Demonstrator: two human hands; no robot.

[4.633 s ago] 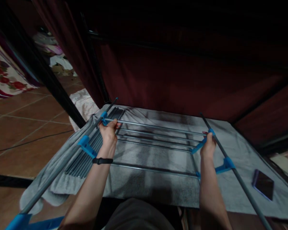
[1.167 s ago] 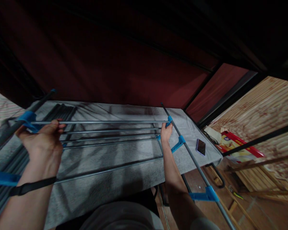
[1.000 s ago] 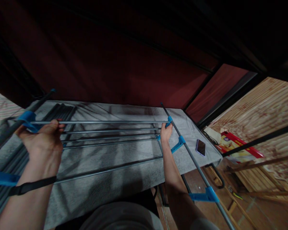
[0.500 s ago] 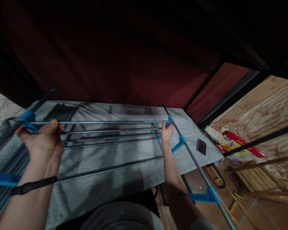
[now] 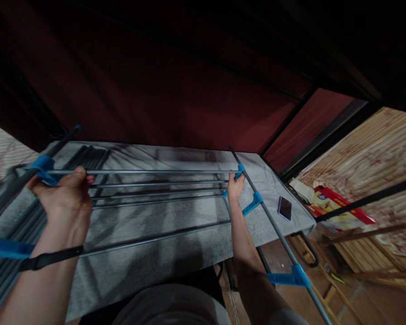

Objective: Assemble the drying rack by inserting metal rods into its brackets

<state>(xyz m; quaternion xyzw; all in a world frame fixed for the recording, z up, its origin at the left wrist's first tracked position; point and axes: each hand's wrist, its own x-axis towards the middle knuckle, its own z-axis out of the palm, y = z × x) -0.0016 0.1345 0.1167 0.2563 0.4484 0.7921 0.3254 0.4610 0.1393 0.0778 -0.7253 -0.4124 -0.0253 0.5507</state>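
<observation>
A drying-rack frame of thin grey metal rods (image 5: 155, 172) with blue plastic connectors lies over a grey towel (image 5: 176, 225) on a table. My left hand (image 5: 66, 198) is closed round the left end of the top rod, beside a blue connector (image 5: 43, 164) on the left side pole. My right hand (image 5: 235, 187) is closed on the rod's right end at a blue connector (image 5: 239, 170) on the right side pole (image 5: 274, 230). A black band sits on my left wrist.
A phone (image 5: 284, 208) lies on the towel near the table's right edge. Loose dark rods (image 5: 88, 158) lie at the back left. A dark red curtain hangs behind. To the right are wooden planks, a red and yellow box (image 5: 331, 207) and tiled floor.
Since 4.6 s ago my view has swung to the right, bringing the planks and box in. Over the last second both hands have kept their hold, with only a slight shift.
</observation>
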